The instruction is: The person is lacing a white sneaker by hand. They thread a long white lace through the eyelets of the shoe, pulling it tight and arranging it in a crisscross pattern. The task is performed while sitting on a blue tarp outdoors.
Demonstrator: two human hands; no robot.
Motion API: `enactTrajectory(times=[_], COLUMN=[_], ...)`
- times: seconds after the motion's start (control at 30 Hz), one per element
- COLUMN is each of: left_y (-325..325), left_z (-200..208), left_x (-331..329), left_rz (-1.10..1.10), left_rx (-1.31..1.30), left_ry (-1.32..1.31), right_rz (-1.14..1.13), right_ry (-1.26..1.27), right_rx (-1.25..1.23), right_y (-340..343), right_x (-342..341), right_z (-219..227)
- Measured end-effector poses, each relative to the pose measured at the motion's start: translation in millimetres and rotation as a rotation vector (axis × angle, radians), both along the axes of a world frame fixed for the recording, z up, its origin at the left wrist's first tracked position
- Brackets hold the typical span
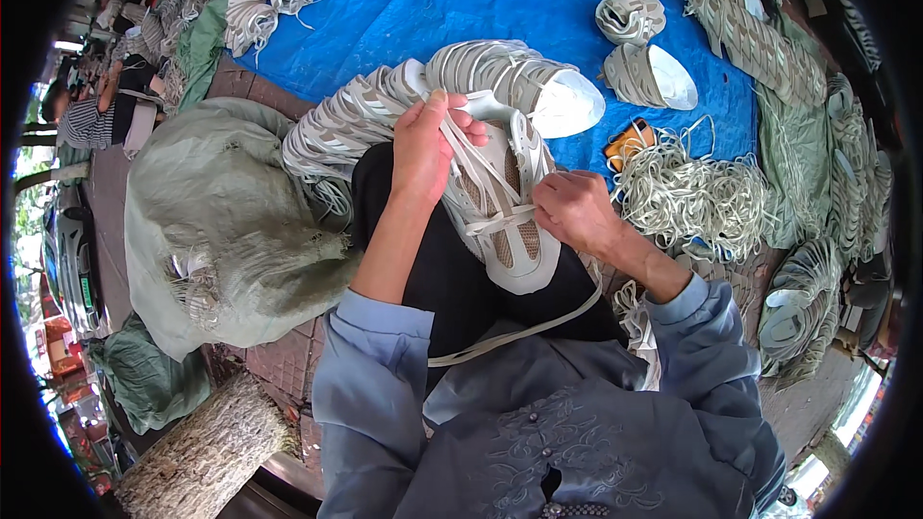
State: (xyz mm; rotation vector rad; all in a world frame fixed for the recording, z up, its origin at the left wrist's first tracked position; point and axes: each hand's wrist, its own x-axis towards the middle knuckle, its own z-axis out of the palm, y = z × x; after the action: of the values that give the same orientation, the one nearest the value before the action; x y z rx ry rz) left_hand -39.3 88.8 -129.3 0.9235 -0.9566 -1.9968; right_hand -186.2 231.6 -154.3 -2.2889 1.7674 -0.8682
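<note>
A beige and white shoe upper (527, 272) with brown mesh lies across my lap, its toe toward me. Pale flat laces cross its front. Above the upper's left side, my left hand (429, 146) is closed, pinching a strand of shoelace (461, 139) between thumb and fingers. My right hand (575, 211) is closed at the right edge of the upper, gripping the lace where it crosses the front. What its fingertips do there is partly hidden. A long loose lace end (510, 335) curves over my dark trousers below the toe.
Nested shoe uppers (356, 120) lie just beyond my lap on a blue tarp (404, 0). A heap of loose laces (697, 194) and an orange-brown object (630, 144) sit to the right. At left bulges a pale woven sack (231, 221), near a tree trunk (207, 452).
</note>
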Motion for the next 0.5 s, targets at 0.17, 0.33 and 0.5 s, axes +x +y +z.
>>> enactTrajectory(times=[0.17,0.33,0.5], left_y=[0.1,0.4,0.4], left_z=[-2.7,-4.2,-4.5], left_x=[-0.3,-1.4,-3.6], left_rz=[-0.002,-0.016,-0.03], left_rx=[-0.03,-0.026,-0.021], left_ry=[-0.02,-0.023,-0.013], right_rz=[-0.023,0.042,0.039], right_ry=[-0.148,-1.383,-0.6], right_rx=[-0.099,0.727,0.279], right_y=[-4.2,-5.3,-11.8], right_x=[-3.2,-6.6,-12.1], right_z=[-5.6,-7.5,-5.2])
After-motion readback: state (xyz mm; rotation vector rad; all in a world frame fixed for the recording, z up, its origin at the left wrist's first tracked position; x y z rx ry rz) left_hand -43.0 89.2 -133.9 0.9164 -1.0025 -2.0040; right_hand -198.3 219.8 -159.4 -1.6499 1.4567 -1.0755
